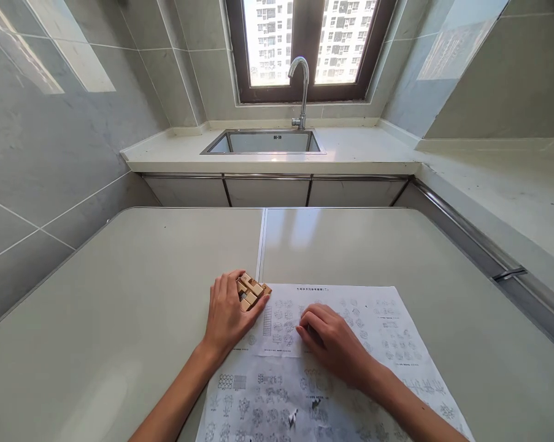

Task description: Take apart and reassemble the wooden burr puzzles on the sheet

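Note:
My left hand (228, 316) is wrapped round a wooden interlocking block puzzle (250, 291), thumb along its near side and fingers over its far left side. The puzzle is light brown, made of several notched bars, and sits at the top left corner of a printed sheet (424, 368). Small line drawings in rows cover this creased paper, which has a few torn spots near its lower middle. Over the sheet's upper middle rests my right hand (329, 337), its fingers curled inward. Whatever may be inside those fingers is hidden.
The sheet lies on a pale table (97, 307) with a seam (261, 239) running away from me. Beyond it stands a white counter (166, 150) with a sink (267, 142) and a tall faucet (304, 86) under a window. Another counter (511, 190) borders the right side.

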Motion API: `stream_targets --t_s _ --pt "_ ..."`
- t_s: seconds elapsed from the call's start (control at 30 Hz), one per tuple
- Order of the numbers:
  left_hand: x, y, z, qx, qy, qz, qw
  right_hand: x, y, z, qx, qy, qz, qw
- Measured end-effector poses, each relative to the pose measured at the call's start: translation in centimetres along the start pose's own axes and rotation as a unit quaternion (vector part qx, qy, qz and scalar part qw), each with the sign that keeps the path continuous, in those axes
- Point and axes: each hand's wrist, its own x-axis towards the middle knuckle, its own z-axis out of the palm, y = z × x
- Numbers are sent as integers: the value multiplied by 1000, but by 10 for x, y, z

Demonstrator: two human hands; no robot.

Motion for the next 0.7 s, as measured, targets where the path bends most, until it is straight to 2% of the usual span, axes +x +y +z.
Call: stream_targets --t_s 0.7 --pt "1 1 0 10 20 -4 1000 1 1 1 -1 1 -6 1000"
